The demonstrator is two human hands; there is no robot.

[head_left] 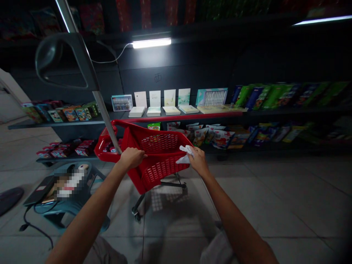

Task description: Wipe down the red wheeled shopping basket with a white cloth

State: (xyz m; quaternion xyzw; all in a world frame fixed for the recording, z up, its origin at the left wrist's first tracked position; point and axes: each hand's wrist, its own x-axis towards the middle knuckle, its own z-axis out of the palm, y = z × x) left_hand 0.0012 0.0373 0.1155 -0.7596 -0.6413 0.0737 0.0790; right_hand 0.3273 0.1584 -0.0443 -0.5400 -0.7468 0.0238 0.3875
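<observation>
A red plastic shopping basket on wheels [159, 154] stands tilted on the tiled floor in front of me. My left hand [131, 157] is closed around the base of its grey pull handle [82, 62], which rises up to the upper left. My right hand [197, 160] is closed on a crumpled white cloth [184, 154] and presses it against the basket's right rim.
Dark shelves [192, 115] behind the basket carry notebooks, paint sets and coloured packets. A blue plastic stool [68, 198] with a laptop and cables stands at the left. Grey floor tiles [275, 198] stretch to the right.
</observation>
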